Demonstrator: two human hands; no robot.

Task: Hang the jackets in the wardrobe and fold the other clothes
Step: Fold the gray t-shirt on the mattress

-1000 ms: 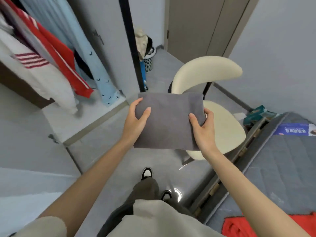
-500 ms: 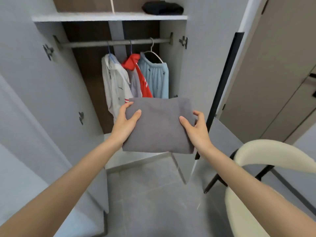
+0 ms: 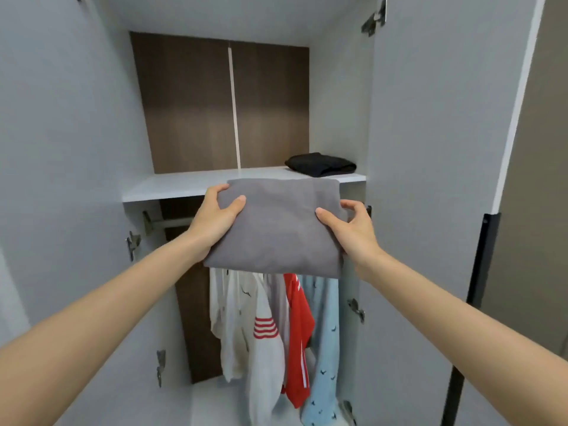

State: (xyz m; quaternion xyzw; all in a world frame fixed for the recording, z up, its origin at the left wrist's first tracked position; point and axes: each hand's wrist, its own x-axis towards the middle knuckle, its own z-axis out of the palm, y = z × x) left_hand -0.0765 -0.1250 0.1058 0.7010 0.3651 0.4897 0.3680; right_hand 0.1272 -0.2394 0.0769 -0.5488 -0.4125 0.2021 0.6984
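Note:
A folded grey garment (image 3: 278,229) is held flat in front of the open wardrobe, its far edge level with the front of the white upper shelf (image 3: 178,184). My left hand (image 3: 215,221) grips its left side, thumb on top. My right hand (image 3: 353,230) grips its right side the same way. A folded black garment (image 3: 321,164) lies on the shelf at the right. Below the grey garment hang a white jacket (image 3: 246,330), a red jacket (image 3: 298,336) and a light blue garment (image 3: 322,339). The grey garment hides their hangers and most of the rail.
Both grey wardrobe doors (image 3: 430,179) stand open at left and right, with metal hinges on their inner edges. The shelf's left and middle parts show bare white surface. A black vertical strip (image 3: 479,272) runs beside the right door.
The view has swung up from the floor and chair to the wardrobe. Both hands have lifted the folded grey garment from rail height up to the upper shelf's front edge.

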